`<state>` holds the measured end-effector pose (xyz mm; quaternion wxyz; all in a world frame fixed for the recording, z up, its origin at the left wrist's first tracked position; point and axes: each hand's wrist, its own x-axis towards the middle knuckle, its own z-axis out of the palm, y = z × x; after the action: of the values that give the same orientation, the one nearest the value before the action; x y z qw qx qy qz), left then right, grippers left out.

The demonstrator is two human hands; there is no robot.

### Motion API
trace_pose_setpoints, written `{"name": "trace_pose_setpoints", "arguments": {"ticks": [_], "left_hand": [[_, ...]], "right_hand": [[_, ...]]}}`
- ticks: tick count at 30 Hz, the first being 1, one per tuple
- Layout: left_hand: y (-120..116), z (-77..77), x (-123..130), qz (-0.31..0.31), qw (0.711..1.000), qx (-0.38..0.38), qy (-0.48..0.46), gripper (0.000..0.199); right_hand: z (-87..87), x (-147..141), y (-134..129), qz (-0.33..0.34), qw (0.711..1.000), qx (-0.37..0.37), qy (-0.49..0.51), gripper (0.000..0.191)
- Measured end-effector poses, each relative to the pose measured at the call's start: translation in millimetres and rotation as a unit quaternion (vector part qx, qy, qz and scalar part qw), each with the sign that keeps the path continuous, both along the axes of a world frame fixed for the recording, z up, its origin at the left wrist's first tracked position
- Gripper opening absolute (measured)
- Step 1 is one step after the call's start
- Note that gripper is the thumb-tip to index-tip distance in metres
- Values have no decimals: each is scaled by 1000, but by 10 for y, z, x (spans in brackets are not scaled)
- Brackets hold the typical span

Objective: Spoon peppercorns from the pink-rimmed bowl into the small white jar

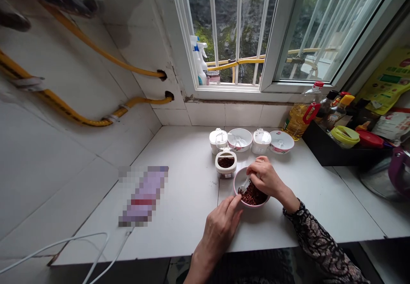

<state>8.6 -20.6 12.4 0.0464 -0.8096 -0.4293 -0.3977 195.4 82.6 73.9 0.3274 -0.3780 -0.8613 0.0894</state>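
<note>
A pink-rimmed bowl (253,206) on the white counter holds small dark reddish-brown pieces (252,195). My right hand (264,176) is closed on a small white spoon (245,185), whose tip is among the pieces. At the bowl's left front side, my left hand (221,226) touches the rim with its fingertips, the fingers stretched and holding nothing. Just behind the bowl to the left stands an open square jar (226,171) with dark contents. Two closed white jars (218,141) (261,141) and two white bowls (239,139) (282,142) form a row farther back.
An oil bottle (297,115) stands at the back right beside a black tray (323,147) of bottles and tubs. A blurred purple object (145,196) with a white cable (118,252) lies on the left. A pot with a purple handle (399,171) is at the right edge.
</note>
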Motion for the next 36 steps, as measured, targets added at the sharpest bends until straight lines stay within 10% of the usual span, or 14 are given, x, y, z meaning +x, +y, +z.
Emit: {"name": "trace_pose_setpoints", "arguments": {"ticks": [18, 30, 36], "left_hand": [[-1, 11, -6, -4, 1000, -1, -3, 29], [4, 5, -4, -3, 1000, 6, 0, 30], [1, 9, -3, 0, 1000, 2, 3, 30]], "right_hand": [[12, 58, 94, -108, 901, -299, 293, 15], [248, -234, 5, -58, 987, 89, 117, 21], [266, -169, -31, -45, 984, 158, 66, 24]]}}
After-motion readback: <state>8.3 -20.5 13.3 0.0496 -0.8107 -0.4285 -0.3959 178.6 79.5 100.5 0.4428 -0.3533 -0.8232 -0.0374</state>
